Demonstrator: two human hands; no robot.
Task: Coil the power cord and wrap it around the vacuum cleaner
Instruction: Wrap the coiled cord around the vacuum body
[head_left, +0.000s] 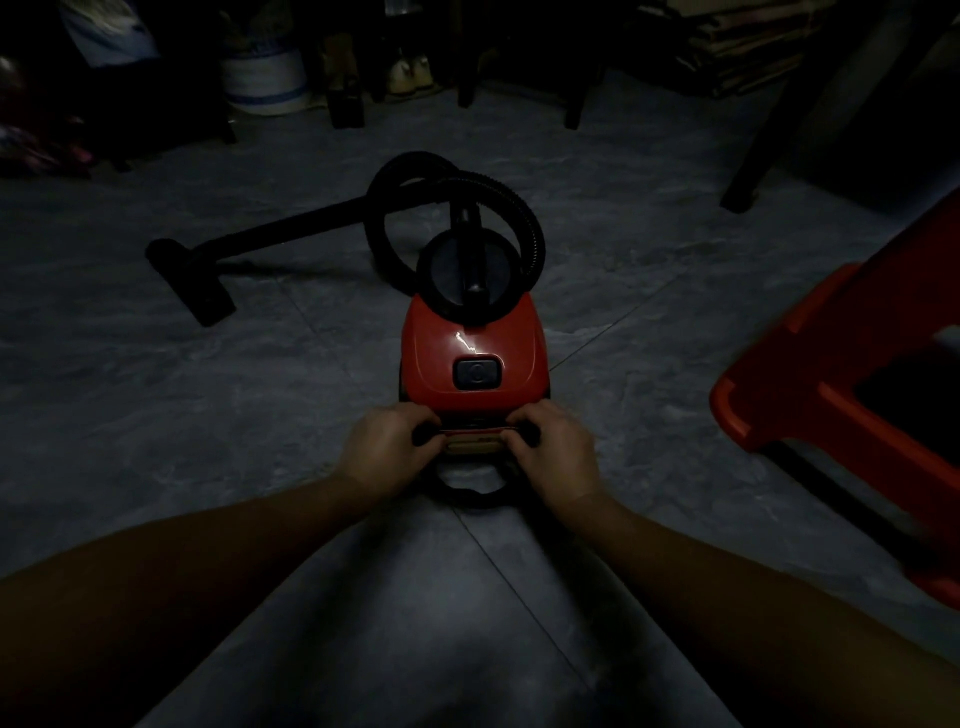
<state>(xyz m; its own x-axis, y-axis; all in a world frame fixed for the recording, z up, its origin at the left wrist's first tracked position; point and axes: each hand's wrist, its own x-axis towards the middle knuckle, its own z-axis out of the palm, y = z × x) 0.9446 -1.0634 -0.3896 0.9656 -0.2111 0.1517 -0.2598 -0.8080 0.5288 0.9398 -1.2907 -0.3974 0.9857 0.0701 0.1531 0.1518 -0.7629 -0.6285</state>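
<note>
Left hand (387, 451) and right hand (557, 451) both grip one power cord (470, 494) behind one red vacuum cleaner (441, 348)

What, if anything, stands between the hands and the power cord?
Nothing visible does: the left hand and right hand grip the power cord at the rear of the vacuum cleaner, a loop lying below them.

A dim home room: grey tiled floor (156, 395), shoes (410, 75) and furniture legs (574, 104).
</note>
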